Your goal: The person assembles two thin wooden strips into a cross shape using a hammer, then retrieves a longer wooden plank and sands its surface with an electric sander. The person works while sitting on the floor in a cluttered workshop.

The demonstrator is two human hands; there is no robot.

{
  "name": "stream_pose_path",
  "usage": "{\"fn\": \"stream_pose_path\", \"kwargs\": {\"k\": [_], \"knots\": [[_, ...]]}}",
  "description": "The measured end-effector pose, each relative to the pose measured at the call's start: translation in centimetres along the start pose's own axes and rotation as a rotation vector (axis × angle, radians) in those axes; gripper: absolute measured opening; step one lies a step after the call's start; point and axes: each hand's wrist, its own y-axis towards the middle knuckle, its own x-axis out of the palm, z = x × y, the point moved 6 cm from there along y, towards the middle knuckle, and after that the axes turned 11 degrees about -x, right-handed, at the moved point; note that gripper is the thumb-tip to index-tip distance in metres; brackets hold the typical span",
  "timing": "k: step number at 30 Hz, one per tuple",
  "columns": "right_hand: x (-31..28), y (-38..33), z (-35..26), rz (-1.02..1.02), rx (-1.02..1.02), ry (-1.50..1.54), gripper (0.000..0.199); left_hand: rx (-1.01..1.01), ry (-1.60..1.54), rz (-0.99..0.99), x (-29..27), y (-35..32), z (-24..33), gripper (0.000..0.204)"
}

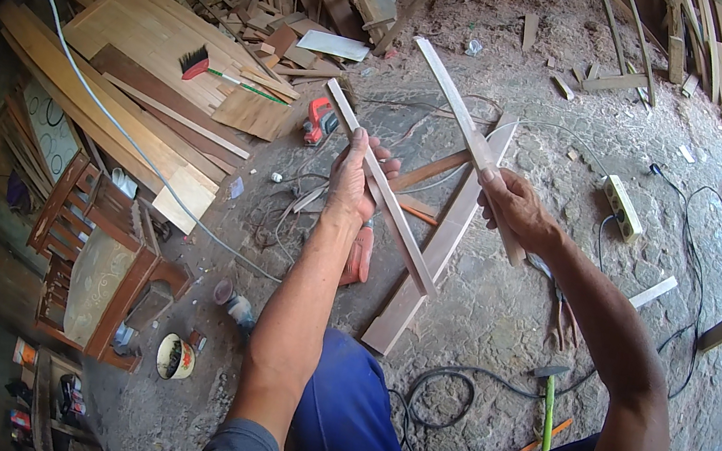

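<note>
My left hand (358,177) is closed round a narrow wooden strip (403,231), which slants from upper left to lower right. In my right hand (514,209) is a second wooden strip (451,89), gripped near its lower part and slanting the same way. Both strips are raised in front of me, apart from each other. Below them a longer wooden board (436,263) lies diagonally, partly hidden by the left strip. Another brown piece of wood (428,172) shows between my hands. An orange-red power tool (359,254) sits beside my left wrist, partly covered.
A hammer with a green handle (549,408), pliers (564,321) and a power strip (623,209) with black cables lie on the rough floor at right. Boards (141,22), a broom (196,64) and a red power tool (319,122) are at left, near a wooden chair (106,272).
</note>
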Motion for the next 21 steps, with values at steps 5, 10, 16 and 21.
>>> {"fn": "stream_pose_path", "kwargs": {"k": [5,10,16,21], "knots": [[0.2,0.2,-0.3,-0.011,-0.050,0.040,0.058,-0.007,-0.035,0.033,-0.5,0.2,-0.2,0.045],[0.3,0.0,-1.4,-0.027,-0.081,0.001,0.056,0.028,-0.026,0.015,-0.8,0.3,-0.1,0.052],[0.9,-0.4,-2.7,-0.045,-0.063,-0.042,0.056,0.088,0.022,0.058,-0.6,0.3,0.2,0.069],[0.8,-0.4,-3.2,0.009,-0.019,-0.084,0.058,0.118,0.068,-0.012,0.7,-0.5,-0.1,0.085]]}}
